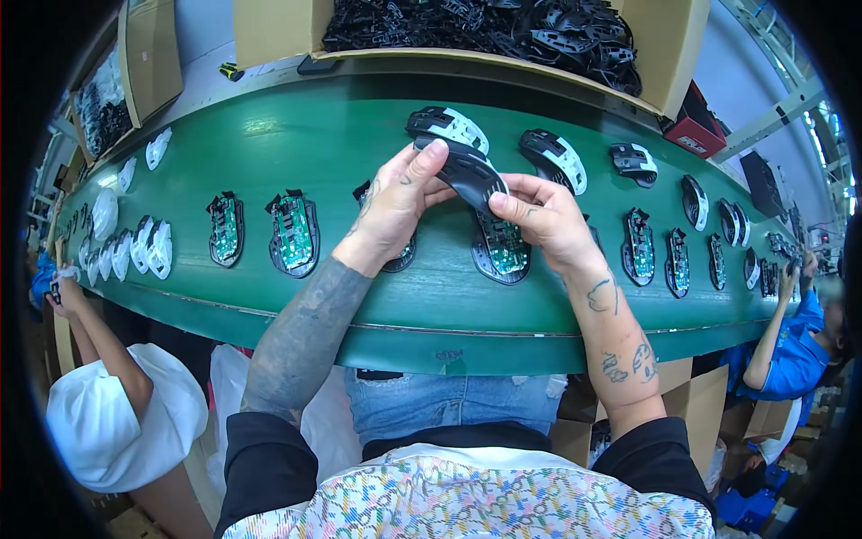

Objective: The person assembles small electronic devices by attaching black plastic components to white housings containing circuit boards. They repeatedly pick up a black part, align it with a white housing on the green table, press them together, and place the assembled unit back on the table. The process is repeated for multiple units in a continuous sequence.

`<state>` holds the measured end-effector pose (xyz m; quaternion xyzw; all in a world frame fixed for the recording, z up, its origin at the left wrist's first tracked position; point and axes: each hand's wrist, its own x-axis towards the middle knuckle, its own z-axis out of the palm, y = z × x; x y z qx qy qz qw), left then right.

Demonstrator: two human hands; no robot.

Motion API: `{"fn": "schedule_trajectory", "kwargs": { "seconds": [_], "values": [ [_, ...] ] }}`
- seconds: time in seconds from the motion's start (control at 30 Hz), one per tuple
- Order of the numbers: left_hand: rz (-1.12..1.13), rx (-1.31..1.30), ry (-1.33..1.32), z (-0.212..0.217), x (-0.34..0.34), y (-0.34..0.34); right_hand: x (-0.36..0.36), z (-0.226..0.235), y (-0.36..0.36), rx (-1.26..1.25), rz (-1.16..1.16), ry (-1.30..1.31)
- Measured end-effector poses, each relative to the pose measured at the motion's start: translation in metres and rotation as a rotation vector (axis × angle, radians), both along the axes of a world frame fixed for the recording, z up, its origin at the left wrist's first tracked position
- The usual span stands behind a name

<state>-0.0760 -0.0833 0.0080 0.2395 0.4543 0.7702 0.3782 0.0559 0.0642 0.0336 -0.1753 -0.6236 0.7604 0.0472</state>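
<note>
A long green worktable [314, 148] stretches before you, across the room.
Beyond it you have pale panels [750, 58]; at your right, a whitish metal beam [778, 119] slants. Soft glare [265, 127] lights the tabletop.

The left hand [400, 202] and right hand [554, 225] hold a black mouse shell [473, 177] above a green bench [431, 301]. Black-and-white shells [567, 164] and bases [312, 254] with circuit boards [291, 235] lie there.

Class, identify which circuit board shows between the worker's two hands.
The circuit board just below the held black shell in the picture, between left hand and right hand; the other boards appear farther left or right.
</note>
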Motion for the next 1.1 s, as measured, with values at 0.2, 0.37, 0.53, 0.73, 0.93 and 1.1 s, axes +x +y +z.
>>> {"fn": "schedule_trajectory", "kwargs": {
  "seconds": [0.2,0.37,0.53,0.73,0.93,1.1],
  "values": [
    [-0.021,0.015,-0.124,0.001,-0.006,-0.002,-0.005,-0.005,-0.008,0.003,-0.06,0.025],
    [0.086,0.13,-0.288,0.017,-0.05,-0.01,-0.001,-0.004,-0.001,-0.103,-0.062,-0.045],
    [0.68,-0.62,0.227,0.008,-0.165,-0.055,0.004,0.002,0.003,-0.013,0.032,-0.033],
    [0.949,-1.01,0.74,-0.011,-0.258,-0.156,-0.002,-0.003,-0.003,0.106,-0.001,0.017],
    [0.801,-1.728,1.056,-0.009,-0.294,-0.268,0.0,-0.008,-0.002,0.316,-0.06,-0.011],
    [0.877,-2.078,1.141,0.019,-0.212,-0.304,0.002,0.004,-0.005,0.544,-0.123,-0.128]
  ]
}}
